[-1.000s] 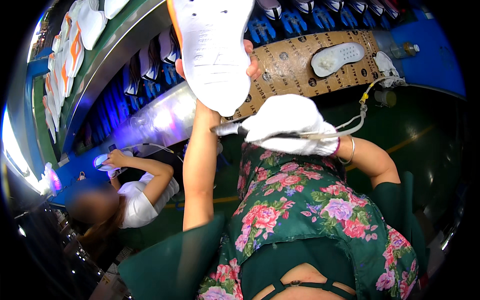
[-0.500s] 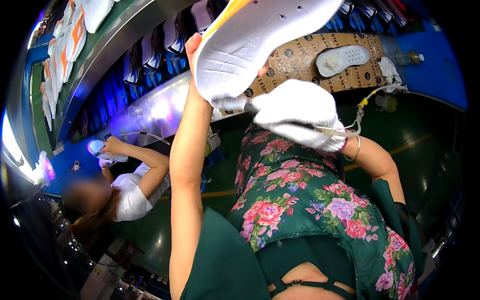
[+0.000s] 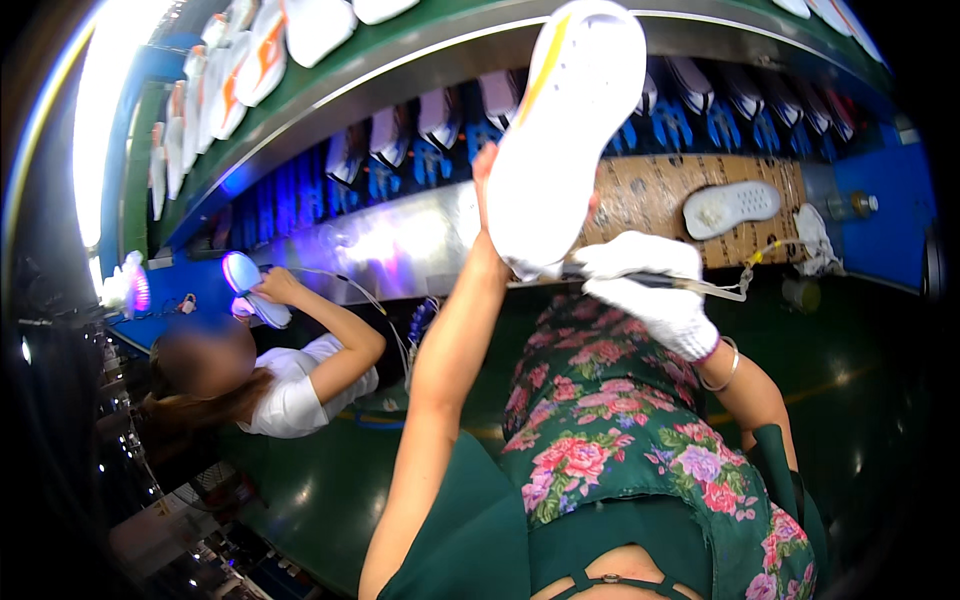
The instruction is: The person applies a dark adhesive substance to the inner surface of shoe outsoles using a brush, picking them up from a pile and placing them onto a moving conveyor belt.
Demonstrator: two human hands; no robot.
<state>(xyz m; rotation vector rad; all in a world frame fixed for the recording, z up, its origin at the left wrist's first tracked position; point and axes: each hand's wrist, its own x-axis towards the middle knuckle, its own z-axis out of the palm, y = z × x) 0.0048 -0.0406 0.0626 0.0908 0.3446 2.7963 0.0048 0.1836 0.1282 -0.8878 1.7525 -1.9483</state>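
Observation:
My bare left hand (image 3: 486,175) is wrapped round a white shoe sole (image 3: 570,130) with a yellow stripe, holding it raised in front of the bench. Most of that hand is hidden behind the sole. My right hand (image 3: 650,295) wears a white knitted glove and grips a thin brush (image 3: 568,270) joined to a pale tube (image 3: 722,292). The brush tip reaches the lower end of the sole; whether it touches is hard to tell. A second white sole (image 3: 738,207) with rows of small holes lies on brown cardboard (image 3: 645,205).
A shelf (image 3: 420,55) carries several white and orange soles. Beneath it, several shoe uppers (image 3: 390,135) sit over blue supports. A co-worker (image 3: 310,390) at left holds a sole under purplish light. A bottle (image 3: 855,204) and a white cloth (image 3: 815,238) are at the bench's right end.
The view has shifted. The sole has tilted more upright and appears smaller. Both hands stay on the sole and the brush, with the brush still at the sole's lower end.

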